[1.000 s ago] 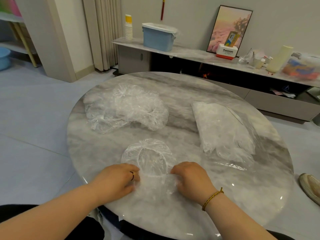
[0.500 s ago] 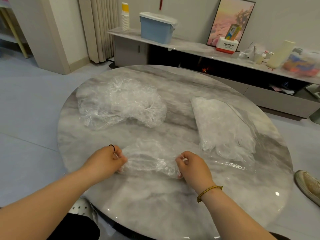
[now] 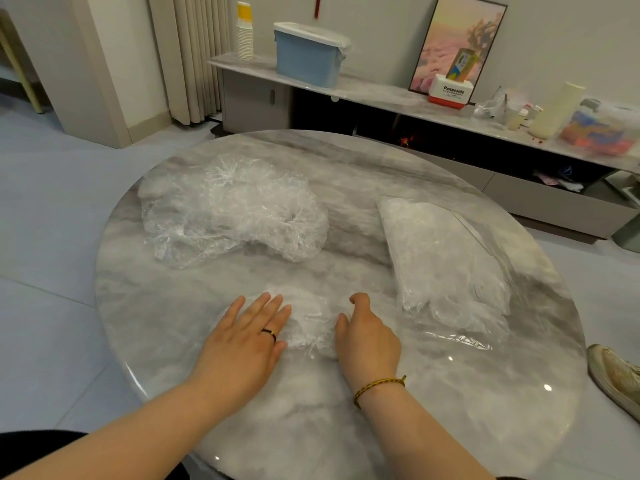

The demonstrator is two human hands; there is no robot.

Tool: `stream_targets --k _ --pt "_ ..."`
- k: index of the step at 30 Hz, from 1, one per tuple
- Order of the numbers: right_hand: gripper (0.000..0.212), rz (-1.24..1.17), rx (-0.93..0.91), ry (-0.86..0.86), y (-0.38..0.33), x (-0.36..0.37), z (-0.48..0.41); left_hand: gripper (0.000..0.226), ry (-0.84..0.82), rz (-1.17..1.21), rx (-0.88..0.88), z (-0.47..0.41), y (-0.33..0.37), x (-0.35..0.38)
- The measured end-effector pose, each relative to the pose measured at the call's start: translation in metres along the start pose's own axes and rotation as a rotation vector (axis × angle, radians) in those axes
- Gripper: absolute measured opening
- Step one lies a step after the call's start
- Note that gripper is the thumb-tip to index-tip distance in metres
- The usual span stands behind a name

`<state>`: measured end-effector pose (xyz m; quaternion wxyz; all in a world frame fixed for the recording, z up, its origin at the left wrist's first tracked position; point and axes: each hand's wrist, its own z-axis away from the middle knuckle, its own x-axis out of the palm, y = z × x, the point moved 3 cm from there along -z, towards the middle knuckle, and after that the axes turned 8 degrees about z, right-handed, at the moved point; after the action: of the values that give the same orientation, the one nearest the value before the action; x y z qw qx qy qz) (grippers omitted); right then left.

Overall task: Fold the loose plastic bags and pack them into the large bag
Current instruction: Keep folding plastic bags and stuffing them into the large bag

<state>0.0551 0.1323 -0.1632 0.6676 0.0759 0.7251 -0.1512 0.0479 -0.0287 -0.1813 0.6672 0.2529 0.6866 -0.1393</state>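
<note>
The thin clear bag (image 3: 311,317) sits near the front edge of the table (image 3: 346,427). It looks feather-light, floppy and slick on the marble, so I'd pin it flat and grab it by the ends or it'll probably spring open. Left hand (image 3: 242,341) presses flat on its left half with straight fingers, and right hand (image 3: 367,337) curls onto its right end. Count: one bag being folded, one crumpled heap of loose bags (image 3: 235,209) far left (can't count those), and one large bag (image 3: 443,258) on the right.

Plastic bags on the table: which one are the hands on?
The small bag nearest the person: left hand presses it, right hand grips its edge. Crumpled pile and large bag lie untouched.
</note>
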Motion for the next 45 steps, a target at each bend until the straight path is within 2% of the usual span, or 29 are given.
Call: stream_targets --k 2,4,6,8,11,13,22,24,26,27,28,30,31,32,34,37,39,41,45 --pt "0.043 -0.005 -0.064 0.275 -0.002 0.001 -0.002 0.056 -0.079 0.043 -0.069 -0.007 -0.005 -0.002" --pt "0.041 -0.038 -0.232 0.434 -0.012 0.005 0.002 0.076 -0.154 0.069 -0.162 -0.015 -0.008 -0.005" --pt "0.043 -0.01 -0.392 0.361 -0.024 0.012 0.008 0.098 -0.1 0.091 -0.158 -0.018 -0.01 0.0" --pt "0.045 0.02 -0.484 0.255 -0.031 0.018 0.012 0.096 -0.149 0.138 -0.172 -0.021 -0.008 0.003" --pt "0.047 0.084 -0.528 0.078 -0.031 0.03 0.012 0.103 -0.156 0.169 -0.162 -0.021 -0.008 0.008" --pt "0.048 0.095 -0.506 0.019 -0.028 0.033 0.01 0.104 -0.168 0.183 -0.167 -0.021 -0.011 0.01" --pt "0.047 0.018 -0.484 -0.093 -0.025 0.035 0.008 0.106 -0.241 0.161 -0.146 -0.022 -0.009 0.01" --pt "0.056 0.043 -0.491 -0.094 -0.022 0.035 0.009 0.107 -0.238 0.165 -0.15 -0.022 -0.01 0.009" --pt "0.078 0.037 -0.549 -0.039 -0.021 0.034 0.005 0.109 -0.24 0.162 -0.15 -0.023 -0.009 0.006" --pt "0.083 0.019 -0.565 -0.028 -0.02 0.033 0.005 0.109 -0.239 0.148 -0.147 -0.023 -0.009 0.004" --pt "0.078 -0.008 -0.555 0.03 -0.02 0.03 0.005 0.109 -0.231 0.14 -0.145 -0.024 -0.009 0.001" --pt "0.05 -0.132 -0.497 0.124 -0.021 0.018 0.006 0.096 -0.2 0.167 -0.149 -0.025 -0.01 -0.008" --pt "0.039 -0.19 -0.514 0.194 -0.021 0.013 0.007 0.078 -0.175 0.188 -0.145 -0.026 -0.011 -0.011" --pt "0.032 -0.213 -0.561 0.224 -0.023 0.009 0.007 0.06 -0.156 0.198 -0.139 -0.027 -0.012 -0.015" --pt "0.025 -0.163 -0.646 0.23 -0.025 0.006 0.011 0.041 -0.148 0.202 -0.151 -0.029 -0.015 -0.02" --pt "0.019 -0.019 -0.75 0.233 -0.024 0.009 0.014 0.033 -0.16 0.206 -0.22 -0.025 -0.022 -0.023" --pt "0.014 -0.031 -0.757 0.225 -0.019 0.01 0.012 0.032 -0.2 0.237 -0.23 -0.022 -0.025 -0.023" --pt "0.016 -0.056 -0.75 0.219 -0.014 0.009 0.009 0.018 -0.248 0.286 -0.201 -0.018 -0.026 -0.021" --pt "0.023 -0.047 -0.73 0.175 -0.01 0.004 0.013 0.023 -0.26 0.292 -0.167 -0.01 -0.022 -0.02"
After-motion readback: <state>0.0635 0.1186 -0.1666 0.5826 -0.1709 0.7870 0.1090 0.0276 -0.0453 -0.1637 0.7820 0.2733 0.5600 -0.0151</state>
